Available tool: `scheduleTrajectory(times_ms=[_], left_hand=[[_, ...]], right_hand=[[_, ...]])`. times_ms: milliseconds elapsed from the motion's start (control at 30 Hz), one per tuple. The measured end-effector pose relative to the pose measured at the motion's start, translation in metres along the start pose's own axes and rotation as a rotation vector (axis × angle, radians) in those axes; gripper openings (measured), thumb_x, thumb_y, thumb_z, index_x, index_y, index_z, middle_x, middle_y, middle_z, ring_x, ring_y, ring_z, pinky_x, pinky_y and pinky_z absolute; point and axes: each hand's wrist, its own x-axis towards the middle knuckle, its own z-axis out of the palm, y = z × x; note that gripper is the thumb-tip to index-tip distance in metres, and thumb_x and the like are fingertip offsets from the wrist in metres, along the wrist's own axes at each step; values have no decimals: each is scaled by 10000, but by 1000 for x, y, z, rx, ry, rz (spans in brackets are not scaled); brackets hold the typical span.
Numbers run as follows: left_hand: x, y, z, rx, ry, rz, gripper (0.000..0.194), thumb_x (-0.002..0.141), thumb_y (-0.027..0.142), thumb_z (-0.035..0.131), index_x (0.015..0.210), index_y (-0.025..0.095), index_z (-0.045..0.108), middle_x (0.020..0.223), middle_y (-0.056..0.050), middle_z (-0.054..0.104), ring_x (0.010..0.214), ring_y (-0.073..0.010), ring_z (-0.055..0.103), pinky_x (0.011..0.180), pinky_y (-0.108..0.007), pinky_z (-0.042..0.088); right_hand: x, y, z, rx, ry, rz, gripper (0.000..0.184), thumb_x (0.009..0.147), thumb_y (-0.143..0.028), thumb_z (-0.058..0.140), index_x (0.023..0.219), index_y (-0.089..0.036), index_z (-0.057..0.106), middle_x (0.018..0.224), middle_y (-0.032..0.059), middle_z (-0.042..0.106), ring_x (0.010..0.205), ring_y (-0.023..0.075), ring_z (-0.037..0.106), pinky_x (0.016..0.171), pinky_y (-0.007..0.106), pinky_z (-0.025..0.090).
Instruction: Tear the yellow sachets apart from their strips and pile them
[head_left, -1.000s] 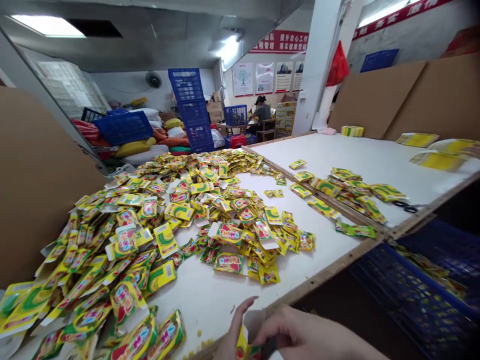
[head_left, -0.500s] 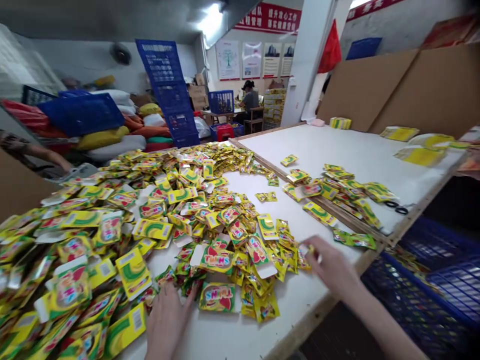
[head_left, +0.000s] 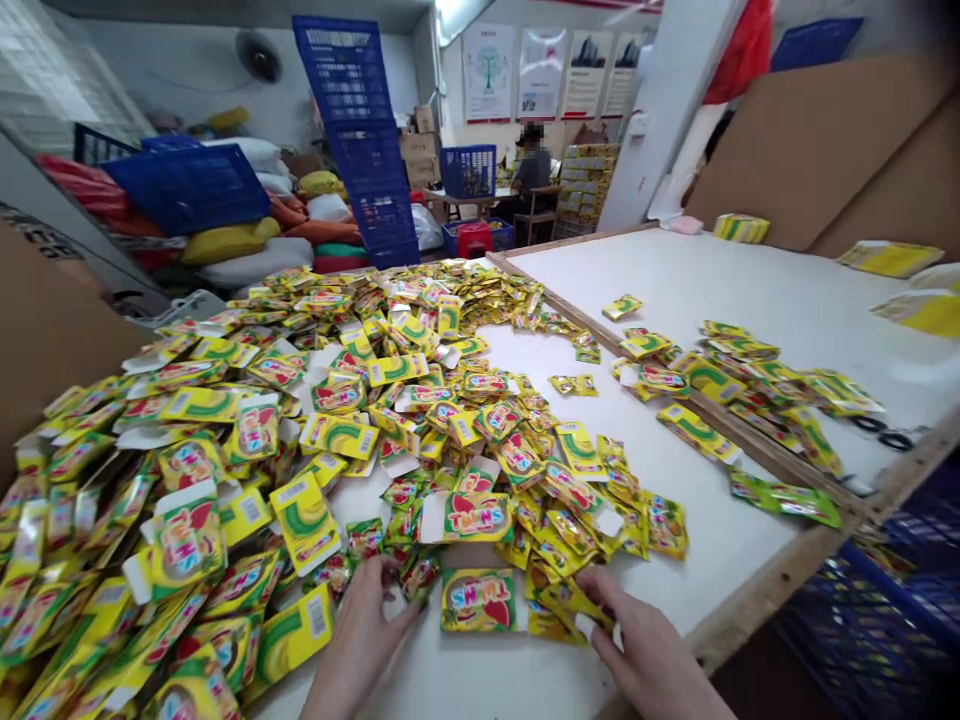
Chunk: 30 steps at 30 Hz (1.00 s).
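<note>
My left hand [head_left: 367, 635] is at the front of the heap, fingers curled and thumb apart, touching small green-and-red candy sachets [head_left: 418, 577]. My right hand [head_left: 641, 640] pinches a yellow candy sachet [head_left: 574, 605] at the front of the yellow sachets; something white shows at its thumb. Between the hands lies a small printed candy box [head_left: 478, 600], flat, with a white flap at its right end. Just behind it is another box [head_left: 476, 517] with its white flap to the left. A large heap of similar boxes [head_left: 300, 520] spreads to the left.
A wooden divider strip [head_left: 720, 420] crosses the white table [head_left: 540, 360], with boxes [head_left: 739, 375] along it. Scissors [head_left: 885, 432] and a green packet [head_left: 784, 497] are at the right. Blue crates [head_left: 847, 620] stand below the edge. A person [head_left: 534, 170] sits far back.
My hands were together over a box at the front edge; they parted, left to the green sachets, right to the yellow ones. A box has landed by the divider. The view has shifted.
</note>
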Motion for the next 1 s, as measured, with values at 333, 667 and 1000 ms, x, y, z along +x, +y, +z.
scheduleTrajectory(times_ms=[333,667,1000], left_hand=[[-7,18,13,-48,130,-99,395,707,382,512,1032,165,452,864,-74,591,876,-274,579,752,-402,460],[-48,19,-9,-775,186,-246,529,579,568,662,900,147,639,757,-27,666,587,-178,593,552,-300,520],[-68,57,20,-1015,-78,-179,629,674,669,499,1017,157,624,885,-93,696,789,-250,636,692,-359,517]], right_hand=[[50,-30,-4,440,-57,72,299,788,-221,443,1083,-216,495,819,38,626,589,156,589,508,262,474],[54,-60,18,1072,-367,319,379,613,-433,719,778,-178,491,587,-70,491,340,34,416,327,164,367],[51,-82,33,652,-259,-53,87,783,-183,541,865,-178,511,627,-50,445,530,74,410,475,176,333]])
